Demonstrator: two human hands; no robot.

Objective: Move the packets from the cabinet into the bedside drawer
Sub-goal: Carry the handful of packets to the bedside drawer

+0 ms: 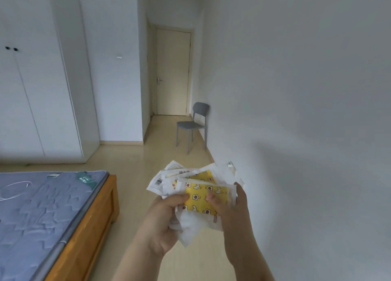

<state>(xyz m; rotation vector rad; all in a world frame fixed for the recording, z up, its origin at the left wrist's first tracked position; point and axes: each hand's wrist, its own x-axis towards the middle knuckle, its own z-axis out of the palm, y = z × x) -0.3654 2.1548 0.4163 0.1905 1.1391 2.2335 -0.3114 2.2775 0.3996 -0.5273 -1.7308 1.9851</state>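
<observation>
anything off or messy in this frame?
Mildly. The packets are a loose, uneven fan, some crumpled, gripped by the left hand and right hand; the outer ones could slip. A white cable lies looped on the bare mattress. Nothing else stands out.

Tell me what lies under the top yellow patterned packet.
More packets fan out beneath the yellow patterned packet: mostly white, one partly yellow, one with a barcode. The left hand and right hand grip them; how many lie there is covered.
</observation>
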